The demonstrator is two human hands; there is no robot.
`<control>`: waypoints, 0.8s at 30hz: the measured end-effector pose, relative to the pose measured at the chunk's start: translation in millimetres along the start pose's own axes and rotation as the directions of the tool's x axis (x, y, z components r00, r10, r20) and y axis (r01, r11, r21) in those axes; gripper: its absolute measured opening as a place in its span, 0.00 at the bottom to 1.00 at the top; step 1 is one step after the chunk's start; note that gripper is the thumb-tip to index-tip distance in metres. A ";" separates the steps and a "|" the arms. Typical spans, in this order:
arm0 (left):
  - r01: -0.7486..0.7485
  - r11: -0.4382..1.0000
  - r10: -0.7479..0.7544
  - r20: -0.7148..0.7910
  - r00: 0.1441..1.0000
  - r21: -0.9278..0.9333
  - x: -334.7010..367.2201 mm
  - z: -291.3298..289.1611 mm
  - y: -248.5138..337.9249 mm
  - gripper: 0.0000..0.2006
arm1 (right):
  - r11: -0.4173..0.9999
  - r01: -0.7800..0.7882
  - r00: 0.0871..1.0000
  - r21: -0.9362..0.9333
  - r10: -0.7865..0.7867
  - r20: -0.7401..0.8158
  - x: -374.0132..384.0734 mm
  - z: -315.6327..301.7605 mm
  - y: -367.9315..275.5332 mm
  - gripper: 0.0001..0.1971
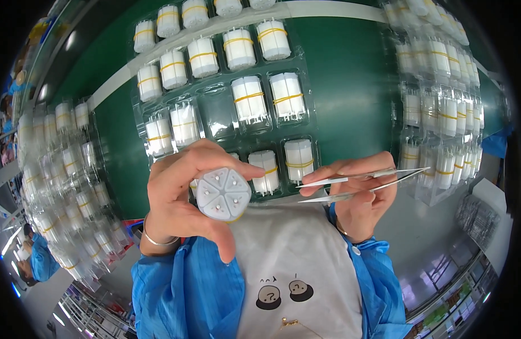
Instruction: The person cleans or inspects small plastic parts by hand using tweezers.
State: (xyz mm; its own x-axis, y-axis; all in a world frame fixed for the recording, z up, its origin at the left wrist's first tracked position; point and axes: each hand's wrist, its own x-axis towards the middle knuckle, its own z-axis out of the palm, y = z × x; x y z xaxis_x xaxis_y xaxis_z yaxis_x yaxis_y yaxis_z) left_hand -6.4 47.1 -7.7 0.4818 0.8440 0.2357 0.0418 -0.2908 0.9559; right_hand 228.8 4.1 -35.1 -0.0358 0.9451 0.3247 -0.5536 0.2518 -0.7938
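Observation:
My left hand (173,189) is closed round a white bundle of wedge-shaped pieces (223,194), a round cylinder with its end face upward. Six segments show there, several with a small pale pin. Thumb and fingers wrap its sides, and a bit of yellow band peeps out below. In my right hand (365,200) is a pair of metal tweezers (328,198), pointed tips apart and directed left at the bundle without touching it. Beyond both hands lies a clear plastic tray (218,113) of similar white bundles (248,96), each with a yellow rubber band. One tray compartment shows bare plastic.
The tray rests on a green table mat (345,73). Stacked clear trays of banded bundles rise at the left (68,169) and the right (441,113). A person in blue (41,257) is at the far left. A wrapped dark package (478,217) sits at right.

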 end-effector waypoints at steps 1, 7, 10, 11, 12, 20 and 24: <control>-0.016 1.000 0.016 0.024 1.000 -0.003 -2.0 0.0 1.8 0.42 | 1.000 -0.014 1.000 -0.003 0.014 -0.018 -0.4 3.7 -1.8 0.13; -0.112 0.992 0.113 0.015 0.994 -0.064 -17.0 1.3 7.9 0.42 | 0.999 -0.014 1.000 -0.031 0.014 0.015 -8.8 19.0 -1.8 0.13; -0.112 0.993 0.111 -0.020 0.994 -0.033 -27.0 8.1 11.7 0.46 | 0.999 -0.015 0.999 -0.044 0.017 0.044 -13.1 25.7 -2.9 0.13; -0.113 0.993 0.112 -0.027 0.993 -0.036 -30.6 8.8 12.0 0.46 | 0.998 -0.025 0.998 -0.053 0.028 0.060 -14.5 28.0 -3.9 0.13; -0.113 0.993 0.112 -0.033 0.993 -0.039 -32.2 9.4 10.6 0.46 | 0.998 -0.026 0.997 -0.058 0.030 0.065 -15.2 29.2 -4.8 0.13; -0.101 0.994 0.100 -0.024 0.995 -0.046 -40.7 4.4 10.6 0.47 | 0.995 -0.042 0.996 -0.092 0.048 0.074 -21.2 35.1 -4.1 0.12; -0.003 0.986 0.018 -0.084 0.996 0.168 -29.0 -5.1 7.8 0.36 | 0.997 -0.027 0.999 -0.066 0.028 0.017 -19.7 33.4 -1.2 0.12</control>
State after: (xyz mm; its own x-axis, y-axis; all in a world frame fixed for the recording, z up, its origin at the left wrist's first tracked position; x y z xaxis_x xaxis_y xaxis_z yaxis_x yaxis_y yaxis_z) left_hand -24.5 22.6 -6.2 0.4071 0.8736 0.2665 0.1868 -0.3653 0.9120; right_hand 202.4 -21.7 -23.3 -0.0652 0.9481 0.3113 -0.4962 0.2398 -0.8345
